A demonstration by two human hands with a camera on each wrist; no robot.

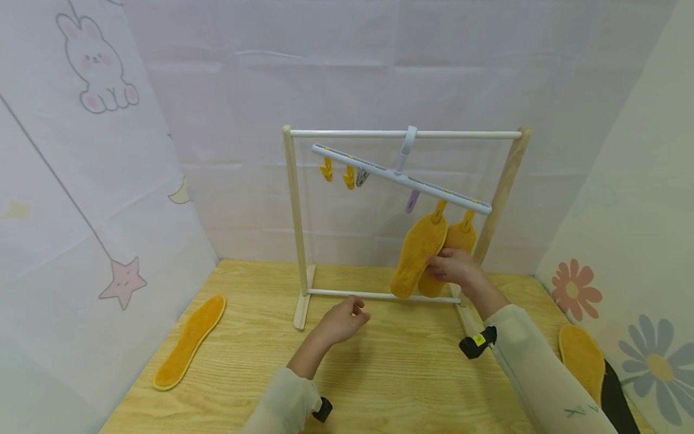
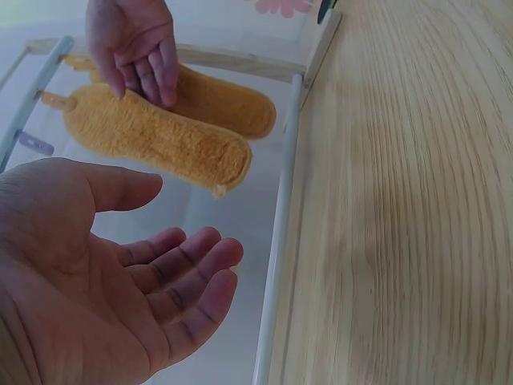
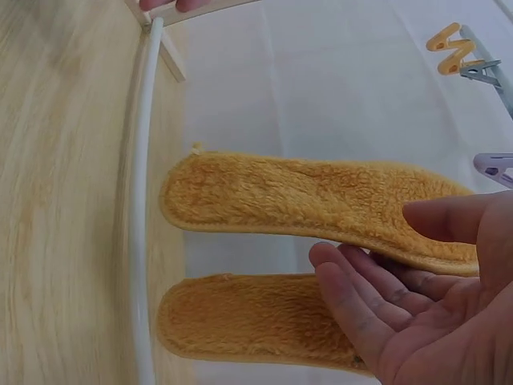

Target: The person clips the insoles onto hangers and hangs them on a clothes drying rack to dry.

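Two fuzzy orange insoles (image 1: 417, 253) hang clipped from a tilted pale blue peg hanger (image 1: 401, 178) on a white-and-wood rack (image 1: 295, 211). The right hand (image 1: 455, 266) touches them, fingers (image 3: 361, 297) loosely straight. The left hand (image 1: 341, 319) hovers open-palmed above the wooden desk (image 1: 406, 374), holding nothing.

The left hand (image 1: 343, 320) is held low with palm open and fingers relaxed; the right hand (image 1: 454, 267) is raised higher, fingers extended and loosely spread.
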